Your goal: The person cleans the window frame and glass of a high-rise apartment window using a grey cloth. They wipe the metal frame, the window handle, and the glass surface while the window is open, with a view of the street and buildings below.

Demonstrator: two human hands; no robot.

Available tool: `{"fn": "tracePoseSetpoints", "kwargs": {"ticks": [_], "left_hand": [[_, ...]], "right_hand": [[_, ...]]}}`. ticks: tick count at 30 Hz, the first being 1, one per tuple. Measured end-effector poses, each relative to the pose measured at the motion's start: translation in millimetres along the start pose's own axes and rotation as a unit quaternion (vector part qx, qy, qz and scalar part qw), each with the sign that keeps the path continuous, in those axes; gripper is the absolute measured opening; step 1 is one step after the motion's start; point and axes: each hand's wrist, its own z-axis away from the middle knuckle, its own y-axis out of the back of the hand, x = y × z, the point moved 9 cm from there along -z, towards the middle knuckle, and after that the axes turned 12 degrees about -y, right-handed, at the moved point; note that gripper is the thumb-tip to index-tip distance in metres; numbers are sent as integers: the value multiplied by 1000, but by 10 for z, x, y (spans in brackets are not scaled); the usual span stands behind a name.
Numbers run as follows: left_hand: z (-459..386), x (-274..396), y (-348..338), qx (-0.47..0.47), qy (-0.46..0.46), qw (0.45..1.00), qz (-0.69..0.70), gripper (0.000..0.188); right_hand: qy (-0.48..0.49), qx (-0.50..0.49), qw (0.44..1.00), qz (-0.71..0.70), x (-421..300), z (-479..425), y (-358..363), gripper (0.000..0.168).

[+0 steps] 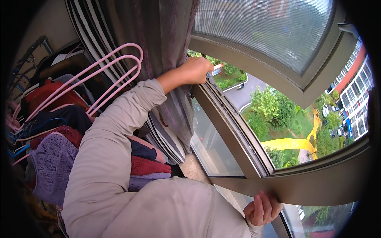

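Note:
My left hand (197, 70) is closed in a fist at the far end of the window's lower track (238, 128). A small bit of grey cloth (210, 78) shows under its fingers, against the rail; most of it is hidden. My right hand (263, 208) is lower right, its fingers curled in, by the brown metal frame (309, 187). Nothing shows in that hand. Above the track, an outward-tilted window sash (247, 56) with a mesh screen leaves a gap to the outdoors.
Beside my left arm hang a sheer grey curtain (166, 35) and a striped curtain (89, 29). Pink hangers (119, 59) and a rack of clothes, including a purple knitted garment (53, 163), crowd the left. Far below outside are trees (273, 104) and a road (247, 89).

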Motion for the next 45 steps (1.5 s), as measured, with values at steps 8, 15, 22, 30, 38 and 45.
{"fn": "tracePoseSetpoints", "kwargs": {"ticks": [8,15,22,30,38,45], "left_hand": [[-112,-773,278,212,96,969,76,17],[40,-985,817,410,139,900,43,18],[-168,-659,251,248,99,963,-27,17],[-227,-565,-165,147,59,987,-13,22],[-282,-508,-129,102,68,989,80,20],[-310,39,9,10,-35,978,203,21]], "right_hand": [[0,-30,999,34,-17,13,-1,26],[-1,-51,998,41,-24,4,-12,26],[9,-9,1000,16,-15,44,14,25],[-15,-33,999,40,-14,71,9,25],[-25,-25,999,6,-6,14,10,25],[-22,-22,999,10,-15,-19,11,26]]}}
